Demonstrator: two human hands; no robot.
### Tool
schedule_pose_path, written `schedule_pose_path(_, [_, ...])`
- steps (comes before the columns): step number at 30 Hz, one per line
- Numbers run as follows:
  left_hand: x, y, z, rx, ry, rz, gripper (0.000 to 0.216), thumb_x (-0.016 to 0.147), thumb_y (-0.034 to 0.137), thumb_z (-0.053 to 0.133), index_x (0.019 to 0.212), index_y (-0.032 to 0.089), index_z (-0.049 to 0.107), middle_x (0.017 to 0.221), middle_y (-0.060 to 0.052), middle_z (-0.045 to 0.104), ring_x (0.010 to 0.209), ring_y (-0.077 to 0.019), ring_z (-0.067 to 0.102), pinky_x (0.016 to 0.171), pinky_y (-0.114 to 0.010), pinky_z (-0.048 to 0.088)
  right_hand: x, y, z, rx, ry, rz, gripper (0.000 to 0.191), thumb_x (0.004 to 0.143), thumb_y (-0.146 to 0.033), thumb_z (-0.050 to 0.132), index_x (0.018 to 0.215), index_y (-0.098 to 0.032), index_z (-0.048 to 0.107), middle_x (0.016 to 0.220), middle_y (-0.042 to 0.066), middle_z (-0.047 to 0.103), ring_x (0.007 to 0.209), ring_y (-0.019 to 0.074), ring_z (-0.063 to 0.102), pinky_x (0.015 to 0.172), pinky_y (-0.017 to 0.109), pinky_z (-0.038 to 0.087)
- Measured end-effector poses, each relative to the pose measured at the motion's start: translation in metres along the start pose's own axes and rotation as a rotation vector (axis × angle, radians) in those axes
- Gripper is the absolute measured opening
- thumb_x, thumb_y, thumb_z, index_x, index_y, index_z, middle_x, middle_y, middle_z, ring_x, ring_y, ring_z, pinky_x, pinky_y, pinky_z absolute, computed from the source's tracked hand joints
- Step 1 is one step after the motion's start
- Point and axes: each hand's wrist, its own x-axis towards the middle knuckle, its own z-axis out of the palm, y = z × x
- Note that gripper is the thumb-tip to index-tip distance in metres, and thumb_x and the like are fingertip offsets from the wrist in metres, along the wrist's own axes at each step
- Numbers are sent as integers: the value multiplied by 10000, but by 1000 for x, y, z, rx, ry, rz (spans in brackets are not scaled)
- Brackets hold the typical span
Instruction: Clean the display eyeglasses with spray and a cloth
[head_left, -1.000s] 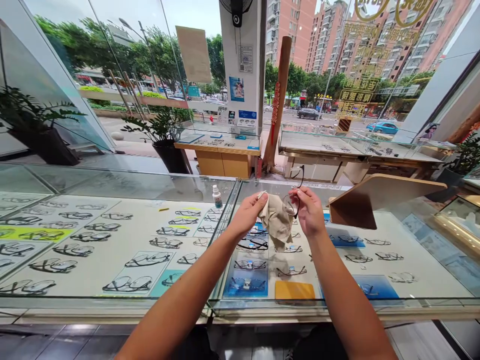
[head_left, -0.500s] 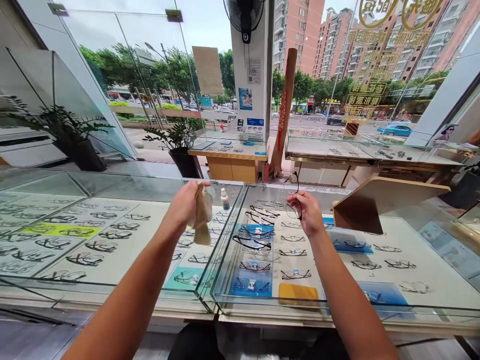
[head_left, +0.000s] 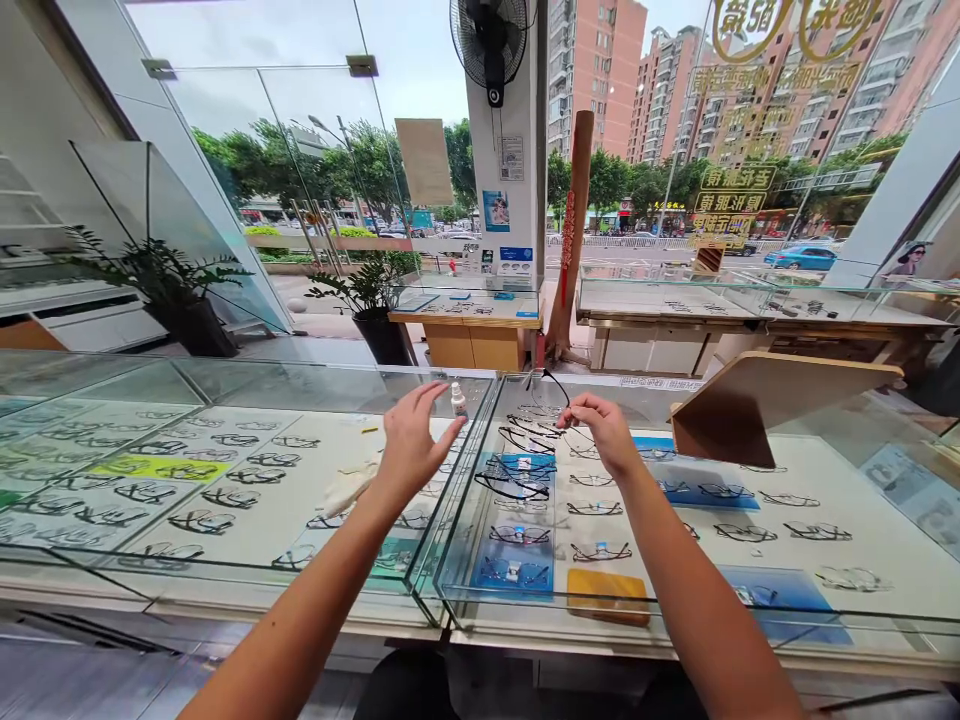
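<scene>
Gold Chinese lettering (head_left: 739,190) marks the window at upper right; the left ring appears to enclose 配镜, while the fainter lines and a printed strip (head_left: 660,382) at the counter's rear are illegible. The label of the small white bottle (head_left: 458,398), upright on the left display case (head_left: 240,530), is too small to read. The lenses of the glasses (head_left: 557,385) are lost against the frames (head_left: 520,537) displayed below; one dark temple shows clearly. A pale cloth (head_left: 346,487) on the same case is partly hidden by the left hand (head_left: 409,447). That hand is spread, thumb and fingers apart, just beside the bottle; contact cannot be determined. The right hand (head_left: 606,430) pinches the glasses above the right display case (head_left: 885,530).
</scene>
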Motion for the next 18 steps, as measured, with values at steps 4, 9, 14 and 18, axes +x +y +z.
schedule_pose_path(4, [10,63,17,-77,-7,319,765,948,536,716,1578,196,446,1588,-206,548,1477,-349,508,1222,-503,354,-2,-2,2,-35,-87,26,229,873,-424,726,787,-212,714,774,37,767,762,198,673,789,351,506])
schedule_pose_path(9, [15,84,37,-102,13,345,704,932,535,752,1516,208,535,1462,-190,667,1376,-358,600,1174,-493,364,-2,-3,4,-62,-138,64,199,853,-385,716,761,-211,689,735,30,755,734,189,656,762,341,495])
schedule_pose_path(14, [17,79,43,-150,15,305,635,892,559,792,1401,214,634,1349,-163,729,1268,-343,653,1121,-474,392,-1,-3,4,-59,-149,68,161,842,-342,695,747,-213,683,707,18,738,705,179,621,752,338,490])
schedule_pose_path(18, [20,78,43,-218,-3,324,656,860,567,823,1380,213,636,1362,-158,723,1290,-335,645,1126,-459,406,-1,-4,0,-58,-174,86,132,833,-302,673,734,-213,679,692,12,730,687,174,607,731,333,479])
